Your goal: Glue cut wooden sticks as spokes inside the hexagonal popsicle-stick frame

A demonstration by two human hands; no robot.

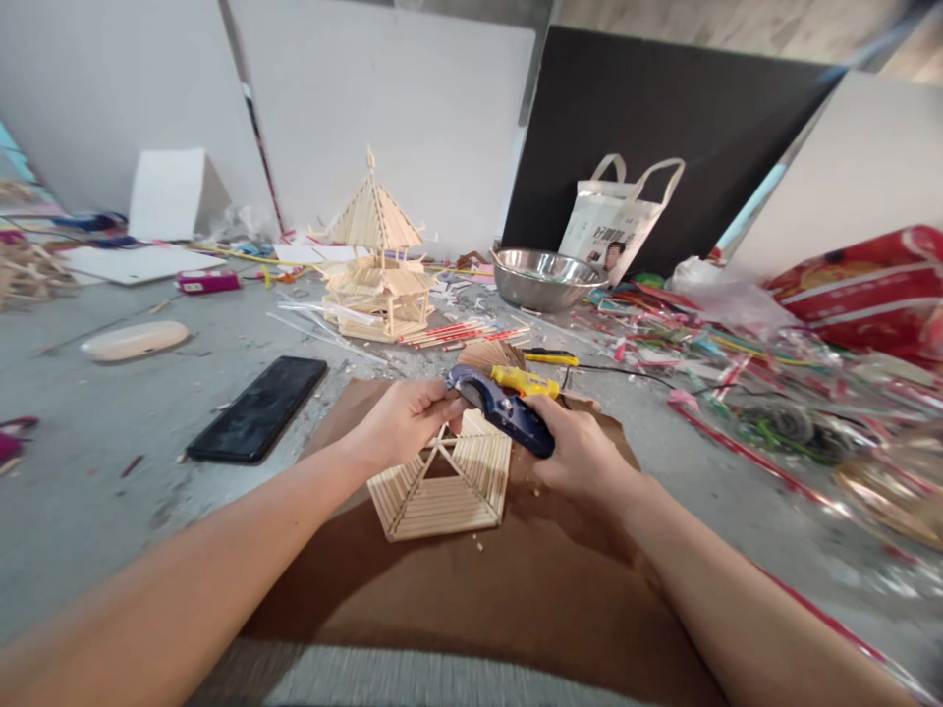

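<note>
Right hand point(579, 447)'s grip is closed round the dark blue cutter point(505, 407); left hand point(409, 422) pinches near its tip, something small maybe. Hexagonal stick roof point(446, 491)'s right underneath on brown sheet point(457, 599), so a slip could nick fingers or crack sticks.

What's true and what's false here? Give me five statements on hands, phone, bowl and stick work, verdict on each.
1. The right hand grips the blue tool. True.
2. The left hand rests on the phone. False: its fingers are at the tip of the blue tool.
3. The phone lies on the brown sheet. False: it lies on the grey surface, left of the sheet.
4. The stick hexagon lies on the brown sheet. True.
5. The pagoda stands right of the bowl. False: it stands left of the bowl.
</note>
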